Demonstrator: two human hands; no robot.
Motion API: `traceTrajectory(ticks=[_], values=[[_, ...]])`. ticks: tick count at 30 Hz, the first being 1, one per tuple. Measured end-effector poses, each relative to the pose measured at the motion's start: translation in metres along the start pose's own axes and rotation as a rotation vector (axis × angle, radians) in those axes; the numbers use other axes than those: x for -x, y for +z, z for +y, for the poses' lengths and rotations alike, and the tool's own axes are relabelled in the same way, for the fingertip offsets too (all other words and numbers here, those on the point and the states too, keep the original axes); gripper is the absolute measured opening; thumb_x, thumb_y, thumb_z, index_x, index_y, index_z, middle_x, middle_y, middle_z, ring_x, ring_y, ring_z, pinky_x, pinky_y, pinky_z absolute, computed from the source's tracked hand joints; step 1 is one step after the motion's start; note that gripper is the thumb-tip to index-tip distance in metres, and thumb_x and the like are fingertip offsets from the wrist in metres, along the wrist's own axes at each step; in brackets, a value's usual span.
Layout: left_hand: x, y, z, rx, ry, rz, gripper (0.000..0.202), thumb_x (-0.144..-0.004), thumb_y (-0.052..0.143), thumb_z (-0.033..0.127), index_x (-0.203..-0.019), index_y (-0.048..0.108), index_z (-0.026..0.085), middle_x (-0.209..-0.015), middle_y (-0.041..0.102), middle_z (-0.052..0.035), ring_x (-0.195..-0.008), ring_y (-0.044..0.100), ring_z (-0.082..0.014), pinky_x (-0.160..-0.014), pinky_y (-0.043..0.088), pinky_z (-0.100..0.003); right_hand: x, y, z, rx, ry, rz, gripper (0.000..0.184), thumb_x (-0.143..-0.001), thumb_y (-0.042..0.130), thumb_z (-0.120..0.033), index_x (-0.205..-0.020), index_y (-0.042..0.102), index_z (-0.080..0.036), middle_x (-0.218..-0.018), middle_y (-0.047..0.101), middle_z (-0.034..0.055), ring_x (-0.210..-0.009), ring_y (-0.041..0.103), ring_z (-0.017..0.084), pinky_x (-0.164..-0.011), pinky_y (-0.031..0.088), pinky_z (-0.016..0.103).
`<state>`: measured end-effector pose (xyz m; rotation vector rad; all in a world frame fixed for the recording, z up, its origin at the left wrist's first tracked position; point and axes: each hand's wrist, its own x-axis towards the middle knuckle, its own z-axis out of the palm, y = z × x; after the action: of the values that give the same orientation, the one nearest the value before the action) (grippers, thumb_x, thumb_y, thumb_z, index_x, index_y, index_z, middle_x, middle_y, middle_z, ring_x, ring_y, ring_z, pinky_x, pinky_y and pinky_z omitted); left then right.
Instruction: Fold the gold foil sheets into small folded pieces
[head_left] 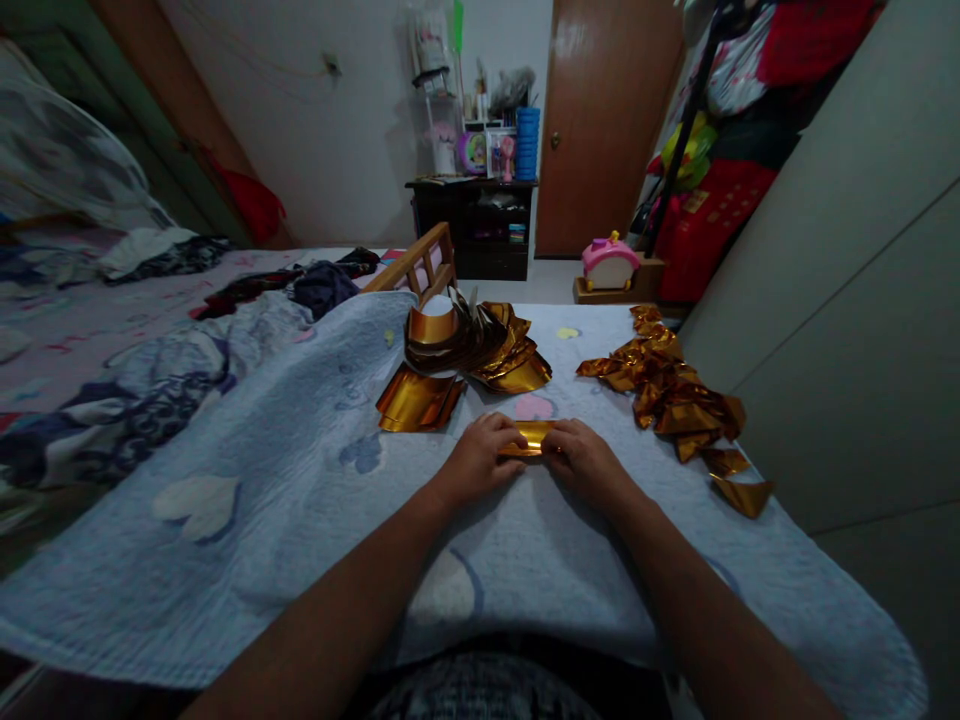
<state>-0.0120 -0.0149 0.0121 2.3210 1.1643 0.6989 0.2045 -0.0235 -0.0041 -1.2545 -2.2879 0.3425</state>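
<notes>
A sheet of shiny gold foil paper [534, 436], curled at its near edge, lies between my two hands on the blue quilted cover. At its left end, my left hand [491, 450] has its fingers closed on the sheet. My right hand [577, 455] grips the other end the same way. Just beyond my left hand sits a loose stack of gold foil sheets [424, 395], some bent upward and showing a dark side. To the right, apart from my hands, lies a heap of folded gold foil pieces [675, 390].
The blue quilted cover [300, 520] drapes over the work surface, with a wooden rail [420, 265] at its far left. Clothes lie on the bed [180, 290] to the left. A pale cabinet [847, 300] borders the right side. A dark shelf [480, 230] stands by the door.
</notes>
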Motion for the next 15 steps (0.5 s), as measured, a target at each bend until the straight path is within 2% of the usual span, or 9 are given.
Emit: traceTrajectory(ticks=[4, 7, 15], values=[[-0.0003, 0.0029, -0.0025, -0.036, -0.022, -0.045, 0.016, -0.088, 0.065, 0.018, -0.097, 0.078, 0.02, -0.095, 0.07, -0.0074, -0.094, 0.065, -0.022, -0.087, 0.049, -0.033, 0.0007, -0.0016, 0.002, 0.007, -0.006, -0.008, 0.012, -0.09, 0.064, -0.015, -0.089, 0.075, -0.019, -0.091, 0.068, 0.0076, -0.09, 0.06, 0.021, -0.081, 0.047, 0.032], [-0.0004, 0.0034, -0.0032, -0.029, -0.028, -0.036, 0.015, -0.088, 0.066, 0.018, -0.095, 0.079, 0.02, -0.094, 0.072, -0.0072, -0.093, 0.066, -0.0218, -0.085, 0.049, -0.032, 0.0007, -0.0014, 0.003, 0.004, -0.015, -0.004, 0.012, -0.091, 0.065, -0.015, -0.091, 0.076, -0.019, -0.093, 0.069, 0.0076, -0.09, 0.06, 0.021, -0.082, 0.047, 0.033], [0.0006, 0.0009, -0.0005, 0.002, -0.036, -0.058, 0.015, -0.086, 0.067, 0.015, -0.092, 0.079, 0.021, -0.094, 0.073, -0.0055, -0.089, 0.067, -0.0199, -0.081, 0.047, -0.028, -0.0002, -0.0022, 0.0022, -0.038, 0.011, -0.011, 0.01, -0.086, 0.067, -0.013, -0.08, 0.07, -0.019, -0.087, 0.067, 0.0056, -0.086, 0.057, 0.02, -0.077, 0.045, 0.032]])
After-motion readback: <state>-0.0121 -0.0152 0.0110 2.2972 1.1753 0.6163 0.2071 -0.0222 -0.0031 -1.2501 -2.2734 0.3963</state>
